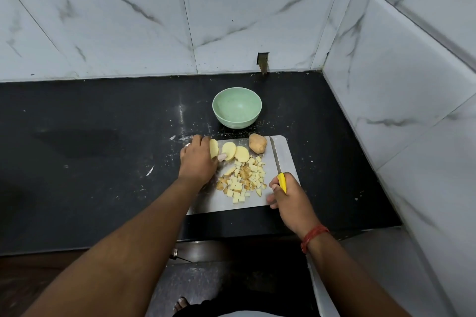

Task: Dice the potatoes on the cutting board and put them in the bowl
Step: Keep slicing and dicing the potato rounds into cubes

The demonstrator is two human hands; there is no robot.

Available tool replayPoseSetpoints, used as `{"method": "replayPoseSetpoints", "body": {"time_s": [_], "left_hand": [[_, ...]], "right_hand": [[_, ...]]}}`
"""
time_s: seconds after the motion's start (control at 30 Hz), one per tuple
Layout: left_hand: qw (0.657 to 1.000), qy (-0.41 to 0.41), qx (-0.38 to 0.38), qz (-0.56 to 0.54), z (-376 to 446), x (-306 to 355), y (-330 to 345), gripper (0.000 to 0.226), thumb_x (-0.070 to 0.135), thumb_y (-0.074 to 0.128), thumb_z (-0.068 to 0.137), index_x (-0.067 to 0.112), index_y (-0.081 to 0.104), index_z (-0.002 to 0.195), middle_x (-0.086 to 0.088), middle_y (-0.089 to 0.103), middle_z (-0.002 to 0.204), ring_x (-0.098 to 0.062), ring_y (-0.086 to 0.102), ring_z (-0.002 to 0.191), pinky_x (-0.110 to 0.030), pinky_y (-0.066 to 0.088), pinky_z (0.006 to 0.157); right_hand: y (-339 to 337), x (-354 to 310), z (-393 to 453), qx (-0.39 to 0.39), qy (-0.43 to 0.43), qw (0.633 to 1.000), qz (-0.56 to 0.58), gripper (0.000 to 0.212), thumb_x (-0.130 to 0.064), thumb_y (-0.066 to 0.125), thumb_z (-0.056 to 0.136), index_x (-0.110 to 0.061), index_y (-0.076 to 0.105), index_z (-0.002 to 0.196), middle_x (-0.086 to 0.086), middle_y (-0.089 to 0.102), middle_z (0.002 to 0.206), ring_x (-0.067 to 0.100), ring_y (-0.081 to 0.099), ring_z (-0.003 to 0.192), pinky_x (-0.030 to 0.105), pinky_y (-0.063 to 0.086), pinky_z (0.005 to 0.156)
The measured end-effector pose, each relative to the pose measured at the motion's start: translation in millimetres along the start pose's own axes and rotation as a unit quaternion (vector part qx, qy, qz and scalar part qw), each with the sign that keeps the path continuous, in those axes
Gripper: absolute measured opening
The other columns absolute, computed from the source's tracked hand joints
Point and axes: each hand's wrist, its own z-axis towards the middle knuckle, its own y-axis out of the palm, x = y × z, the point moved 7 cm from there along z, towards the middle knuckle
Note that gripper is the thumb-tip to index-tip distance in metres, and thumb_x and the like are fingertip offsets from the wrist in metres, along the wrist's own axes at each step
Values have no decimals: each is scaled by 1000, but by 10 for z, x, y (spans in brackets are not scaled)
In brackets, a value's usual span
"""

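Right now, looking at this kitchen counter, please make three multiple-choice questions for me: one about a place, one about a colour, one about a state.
1. Where does the whole unpeeled potato lie?
A. in the bowl
B. at the far edge of the cutting board
C. on the floor

2. What colour is the knife handle?
A. yellow
B. black
C. red

3. What is in the green bowl?
A. potato cubes
B. water
C. nothing visible

Answers:
1 B: the potato rests on the board's far edge, just left of the knife blade.
2 A: the right hand grips a yellow handle.
3 C: the bowl's inside shows bare, and the diced potato pile lies on the board, while the left hand holds a potato slice.
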Motion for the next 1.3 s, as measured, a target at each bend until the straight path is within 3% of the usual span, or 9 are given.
{"method": "replayPoseSetpoints", "body": {"time_s": [0.13, 0.33, 0.47, 0.53, 0.63, 0.77, 0.93, 1.07, 1.3], "left_hand": [[998, 38, 35, 22, -9, 155, -124, 59, 35, 68, 92, 12, 47, 142, -7, 48, 127, -29, 53, 119, -56, 25, 119], [978, 204, 38, 16, -308, 1017, 86, 80, 70, 48, 87, 8, 54, 137, -13, 57, 119, -33, 53, 108, -50, 41, 103], [960, 279, 18, 30, -550, 1563, 448, 67, 52, 68, 84, 5, 58, 131, -14, 60, 111, -34, 59, 101, -47, 47, 98], [956, 287, 0, 52, -596, 1661, 569, 64, 41, 78, 80, 6, 58, 130, -13, 60, 110, -33, 61, 99, -45, 47, 98], [959, 268, -26, 90, -610, 1631, 690, 71, 44, 75, 83, 6, 51, 138, -14, 59, 120, -34, 58, 112, -46, 38, 112], [945, 319, 13, 67, -721, 1531, 638, 58, 49, 66, 88, 3, 55, 122, -19, 56, 128, -35, 54, 120, -48, 36, 117], [869, 474, 32, 141, -903, 1285, 664, 36, 43, 45, 102, 12, 61, 109, -12, 59, 114, -30, 57, 109, -49, 31, 120], [869, 466, 32, 165, -828, 1194, 633, 29, 39, 56, 98, 12, 63, 109, -11, 60, 110, -30, 57, 108, -50, 31, 120], [867, 476, 4, 146, -892, 1256, 641, 48, 47, 52, 101, 12, 54, 135, -17, 53, 140, -34, 47, 135, -53, 27, 122]], "right_hand": [[-15, 24, 15, 1, 5, 1000, 5, 14, -19, 41, 102, -20, 53, 96, 5, 67, 90, 13, 66, 75, 14, 44, 57], [-231, 100, 62, 86, 23, 989, 115, 14, -13, 42, 101, -16, 54, 95, 9, 68, 84, 22, 67, 68, 28, 53, 60], [-455, 162, 56, 146, 38, 970, 192, 10, -8, 43, 97, -12, 53, 97, 6, 67, 82, 26, 68, 68, 41, 55, 65], [-541, 190, 32, 159, 48, 969, 183, 9, -10, 45, 96, -13, 53, 98, 9, 66, 78, 21, 65, 60, 33, 54, 58], [-613, 255, 13, 172, 59, 971, 156, 7, -13, 46, 97, -14, 53, 98, 12, 59, 76, 14, 55, 51, 22, 47, 47], [-621, 323, 13, 170, 70, 970, 158, 7, -14, 46, 97, -14, 53, 99, 11, 59, 74, 14, 54, 52, 22, 46, 47], [-596, 317, 41, 161, 73, 972, 156, 9, -13, 45, 98, -12, 54, 100, 8, 59, 73, 12, 54, 50, 27, 48, 49], [-545, 282, 62, 138, 76, 978, 139, 10, -15, 44, 100, -15, 54, 99, 9, 60, 72, 12, 56, 52, 26, 49, 50], [-328, 320, 82, 41, 108, 993, 28, 15, -20, 40, 101, -14, 53, 100, 16, 64, 92, 13, 58, 53, 25, 45, 42]]}}
